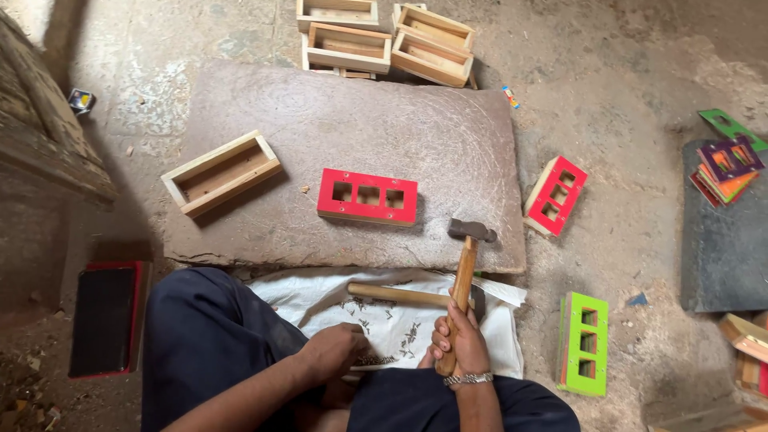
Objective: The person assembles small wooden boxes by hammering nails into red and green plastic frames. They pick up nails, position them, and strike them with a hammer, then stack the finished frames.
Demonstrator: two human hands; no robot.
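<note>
Landmark: the stone slab (336, 152) on the floor.
Right hand (460, 344): fingers wrapped round the hammer (464, 272) handle, its head over the slab's near edge.
Left hand (336, 352): fingers curled into the loose nails (392, 336) on the white sack (320, 296), just below the slab.
Red three-hole box (368, 196): mid-slab.
Risk: a nail held crooked could likely bend or let the hammer glance onto fingertips.

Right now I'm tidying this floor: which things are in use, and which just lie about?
In use: wooden-handled hammer in right hand; small dark nails under left hand; red three-window wooden box.

Lying about: green three-window box; bare wooden frames; black tablet.
</note>
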